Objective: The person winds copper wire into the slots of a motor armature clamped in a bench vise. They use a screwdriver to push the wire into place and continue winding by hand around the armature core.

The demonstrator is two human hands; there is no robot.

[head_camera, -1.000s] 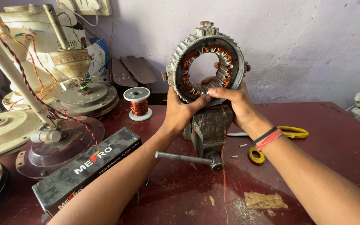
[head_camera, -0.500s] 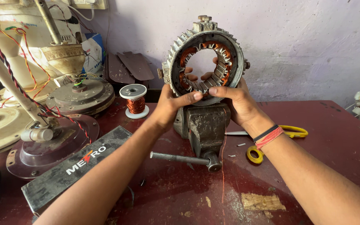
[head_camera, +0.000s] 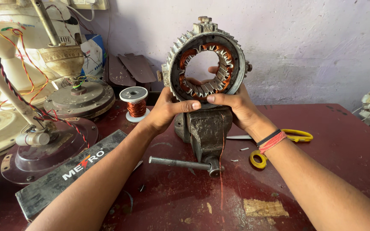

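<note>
left hand (head_camera: pixel 163 113): bare, no ring or glove, short nails
right hand (head_camera: pixel 236 107): bare, short nails
forearms: both uncovered, no sleeves in view
right wrist: two bands side by side (one black, one red) (head_camera: pixel 272 140)
left wrist: nothing worn

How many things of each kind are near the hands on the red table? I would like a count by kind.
Motor stator: 1
Bench vise: 1
Copper wire spool: 1
Yellow-handled scissors: 1
Dark long box: 1
Total: 5
</note>
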